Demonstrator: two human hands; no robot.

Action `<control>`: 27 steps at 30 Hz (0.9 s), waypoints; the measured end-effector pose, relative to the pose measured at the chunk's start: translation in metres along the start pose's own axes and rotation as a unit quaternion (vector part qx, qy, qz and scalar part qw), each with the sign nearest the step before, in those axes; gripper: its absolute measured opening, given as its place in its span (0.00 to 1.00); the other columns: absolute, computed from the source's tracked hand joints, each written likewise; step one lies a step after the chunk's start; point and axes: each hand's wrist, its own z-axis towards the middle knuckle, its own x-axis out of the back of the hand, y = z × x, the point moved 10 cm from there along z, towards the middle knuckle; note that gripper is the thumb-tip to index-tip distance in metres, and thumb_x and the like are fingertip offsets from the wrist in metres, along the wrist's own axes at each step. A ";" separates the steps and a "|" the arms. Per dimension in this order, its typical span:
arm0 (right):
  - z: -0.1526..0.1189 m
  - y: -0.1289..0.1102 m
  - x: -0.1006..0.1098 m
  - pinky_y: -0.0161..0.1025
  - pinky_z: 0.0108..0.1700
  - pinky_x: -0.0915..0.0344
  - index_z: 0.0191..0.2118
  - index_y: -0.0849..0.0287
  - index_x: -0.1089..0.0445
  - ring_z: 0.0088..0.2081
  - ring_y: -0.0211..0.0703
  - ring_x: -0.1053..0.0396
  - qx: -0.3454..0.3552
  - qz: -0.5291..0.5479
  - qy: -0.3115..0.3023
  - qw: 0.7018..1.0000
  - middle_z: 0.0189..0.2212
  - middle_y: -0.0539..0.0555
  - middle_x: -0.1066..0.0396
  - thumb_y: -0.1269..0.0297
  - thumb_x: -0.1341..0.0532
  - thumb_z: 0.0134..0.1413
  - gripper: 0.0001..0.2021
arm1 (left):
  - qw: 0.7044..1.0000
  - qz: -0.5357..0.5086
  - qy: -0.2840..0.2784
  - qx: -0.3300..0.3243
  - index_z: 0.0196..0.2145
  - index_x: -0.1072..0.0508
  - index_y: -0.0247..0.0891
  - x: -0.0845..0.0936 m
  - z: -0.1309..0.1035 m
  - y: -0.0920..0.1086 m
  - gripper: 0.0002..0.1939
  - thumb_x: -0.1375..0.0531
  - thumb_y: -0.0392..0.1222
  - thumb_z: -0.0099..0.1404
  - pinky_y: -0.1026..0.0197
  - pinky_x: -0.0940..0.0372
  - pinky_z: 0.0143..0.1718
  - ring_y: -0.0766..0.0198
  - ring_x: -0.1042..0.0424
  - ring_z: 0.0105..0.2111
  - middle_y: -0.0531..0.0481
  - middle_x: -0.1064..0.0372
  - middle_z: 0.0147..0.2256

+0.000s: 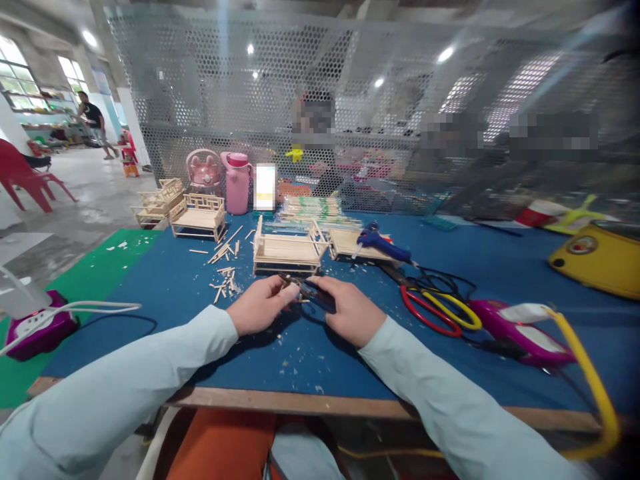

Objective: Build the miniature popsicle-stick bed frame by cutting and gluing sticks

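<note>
My left hand (261,304) is closed in a pinch near the middle of the blue table, at a small stick piece by the tip of a dark tool. My right hand (350,308) is wrapped round the dark-handled tool (320,297), which looks like pliers or cutters. Just beyond both hands stands a small wooden-stick bench (290,248). Cut sticks (227,250) lie scattered left of it. A flat stick frame (350,244) sits to the right, with a blue glue gun (385,244) over it.
Red and yellow-handled scissors (433,312) and a purple power strip (523,333) lie right. Two more stick benches (197,217), a pink bottle (237,183) and a lit phone (265,187) stand behind. A perforated metal screen (210,87) rises at the back; a person (93,120) is far left.
</note>
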 end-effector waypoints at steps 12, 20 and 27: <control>-0.003 0.002 -0.008 0.44 0.45 0.38 0.42 0.63 0.36 0.41 0.51 0.32 -0.019 -0.111 0.034 0.993 0.38 0.62 0.30 0.77 0.44 0.33 0.22 | 0.973 0.222 0.060 0.004 0.16 0.46 0.40 0.007 -0.003 0.012 0.22 0.56 0.51 0.66 0.62 0.55 0.25 0.66 0.48 0.20 0.54 0.47 0.17; -0.002 0.005 0.000 0.46 0.45 0.38 0.45 0.63 0.38 0.42 0.53 0.34 -0.024 -0.137 0.071 0.988 0.41 0.64 0.30 0.74 0.44 0.35 0.24 | 0.981 0.184 0.054 -0.032 0.18 0.45 0.39 0.011 0.001 0.018 0.22 0.58 0.50 0.67 0.63 0.53 0.25 0.67 0.48 0.22 0.56 0.49 0.18; -0.009 0.021 0.014 0.38 0.37 0.37 0.41 0.58 0.39 0.35 0.46 0.32 -0.080 -0.072 0.092 0.990 0.32 0.55 0.31 0.75 0.46 0.34 0.21 | 0.990 0.124 0.003 -0.065 0.32 0.33 0.36 0.004 -0.007 0.017 0.15 0.54 0.46 0.66 0.65 0.47 0.27 0.68 0.43 0.25 0.56 0.43 0.22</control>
